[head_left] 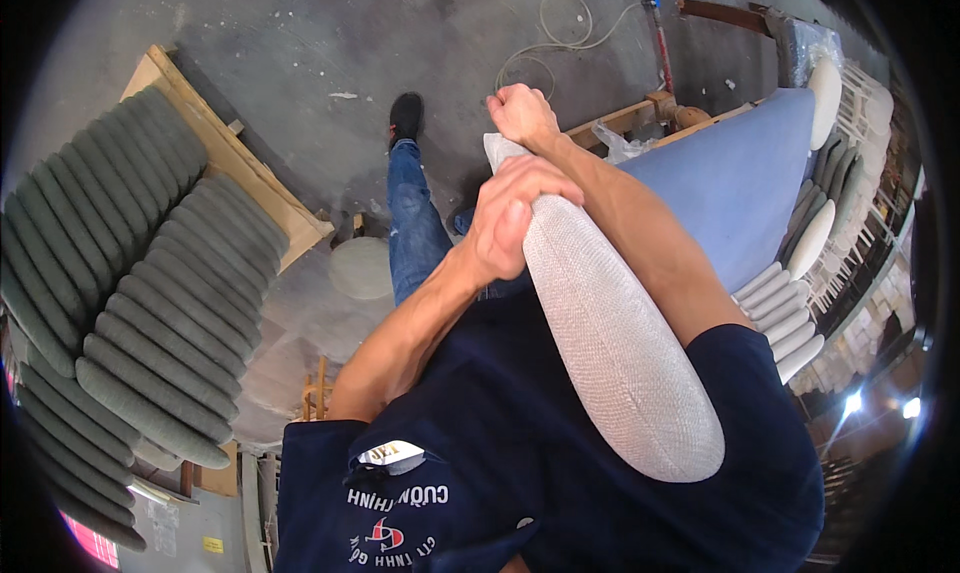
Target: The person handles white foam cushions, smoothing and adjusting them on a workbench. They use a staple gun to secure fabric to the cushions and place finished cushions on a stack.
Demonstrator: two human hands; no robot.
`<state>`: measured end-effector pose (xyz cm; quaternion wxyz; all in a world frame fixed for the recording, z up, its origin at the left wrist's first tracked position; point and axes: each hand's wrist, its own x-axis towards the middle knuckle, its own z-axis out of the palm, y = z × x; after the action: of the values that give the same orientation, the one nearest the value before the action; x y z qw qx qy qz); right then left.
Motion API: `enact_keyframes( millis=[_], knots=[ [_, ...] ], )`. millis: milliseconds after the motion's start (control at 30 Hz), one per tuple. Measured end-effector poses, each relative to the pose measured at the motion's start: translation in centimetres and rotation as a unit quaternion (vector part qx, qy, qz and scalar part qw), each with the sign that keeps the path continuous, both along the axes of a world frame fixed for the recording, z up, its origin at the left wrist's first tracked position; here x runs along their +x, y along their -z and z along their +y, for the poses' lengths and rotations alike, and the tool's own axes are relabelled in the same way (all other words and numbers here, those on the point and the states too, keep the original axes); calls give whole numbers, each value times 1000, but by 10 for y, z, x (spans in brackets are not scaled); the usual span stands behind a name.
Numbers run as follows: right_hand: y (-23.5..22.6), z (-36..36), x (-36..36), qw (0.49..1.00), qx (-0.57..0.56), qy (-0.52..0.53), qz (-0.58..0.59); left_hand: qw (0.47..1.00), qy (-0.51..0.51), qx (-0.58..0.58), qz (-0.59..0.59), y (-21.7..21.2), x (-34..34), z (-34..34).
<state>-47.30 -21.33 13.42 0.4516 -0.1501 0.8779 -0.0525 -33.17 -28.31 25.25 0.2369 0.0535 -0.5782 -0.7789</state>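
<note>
A long light-grey fabric-covered cushion (625, 343) with a rounded end lies aslant against my torso and right upper arm. Around its narrower far end wraps my left hand (515, 213), fingers over the fabric and thumb pressed on it. A pale flap of cover fabric (500, 151) sticks out past that hand. Just beyond the flap, my right hand (524, 115) is closed in a fist, its forearm passing alongside the cushion; whatever it grips is hidden from view.
Rows of dark grey-green cushions (180, 303) stand on a wooden-edged platform (255, 178) at left. To the right are a blue-covered table (740, 178), light cushions (780, 308) and white chair frames (845, 253). A thin hose (555, 45) loops across the floor ahead.
</note>
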Motion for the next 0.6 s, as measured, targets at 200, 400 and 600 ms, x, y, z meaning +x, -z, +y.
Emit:
enact_keyframes(
  millis=[200,400,600],
  knots=[
    [-3,-1,2,1000,12,12,-20,981,42,113,-154,88,20,28],
    [17,7,5,1000,9,-4,13,833,-173,297,-433,120,17,81],
    [17,4,5,1000,26,5,2,639,-62,617,-456,72,7,52]
  ],
)
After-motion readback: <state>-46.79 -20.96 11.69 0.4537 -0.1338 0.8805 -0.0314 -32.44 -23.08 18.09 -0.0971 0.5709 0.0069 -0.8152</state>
